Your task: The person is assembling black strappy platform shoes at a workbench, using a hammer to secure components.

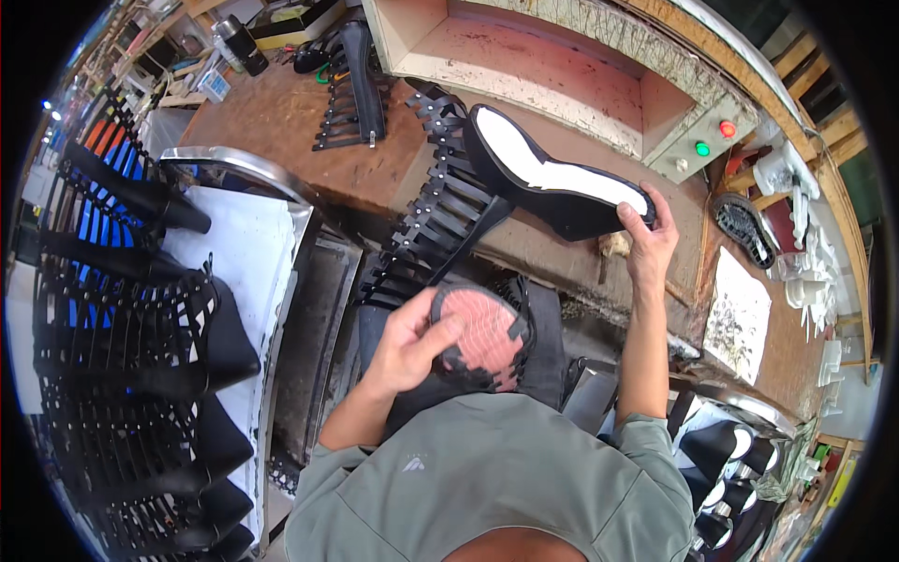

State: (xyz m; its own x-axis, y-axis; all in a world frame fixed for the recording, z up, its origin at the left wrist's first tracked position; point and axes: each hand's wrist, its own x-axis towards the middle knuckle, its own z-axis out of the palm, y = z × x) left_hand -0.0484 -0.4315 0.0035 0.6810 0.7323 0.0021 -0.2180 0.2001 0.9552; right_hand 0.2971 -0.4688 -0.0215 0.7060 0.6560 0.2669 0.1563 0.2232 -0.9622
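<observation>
My right hand (648, 234) grips one end of a thick black shoe sole (585, 211), its upper face white and its side deep and dark. The sole is tilted over the bench edge. In my left hand (412, 345) is a strappy shoe upper (479, 328), its pink, line-scored underside turned up with black strap ends around the rim. My thumb presses on the pink face. A long black strapped boot shaft (440, 206) lies between the bench and my lap; whether it joins the held upper is hidden.
Black strapped boots (140, 365) crowd a white-covered rack at left. Another strapped piece (351, 94) lies on the brown bench, near a black flask (242, 45). An open-fronted box with red and green lights (702, 149) stands behind. A dark sole (743, 229) and stained paper (737, 314) lie at right.
</observation>
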